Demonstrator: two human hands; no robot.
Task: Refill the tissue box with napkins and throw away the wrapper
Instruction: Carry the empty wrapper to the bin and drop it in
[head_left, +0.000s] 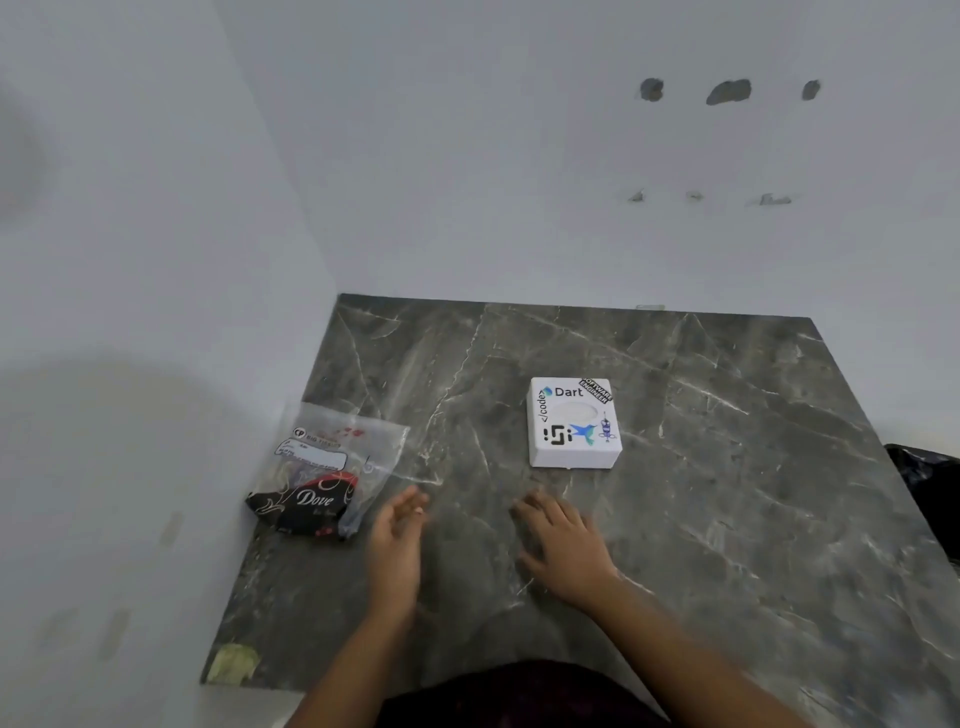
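Note:
A square white tissue box (573, 423) with stickers and an oval slot on top sits closed near the middle of the dark marble table (727, 467). A clear plastic napkin wrapper (327, 470) with a dark "Dove" print lies at the table's left edge, against the wall. My left hand (396, 545) hovers just right of the wrapper, fingers apart, holding nothing. My right hand (563, 548) rests palm down on the table in front of the box, fingers spread, apart from it.
White walls close the table in at the back and left. A black bag (930, 499) shows past the right edge. A yellowish scrap (234, 664) sits at the near left corner.

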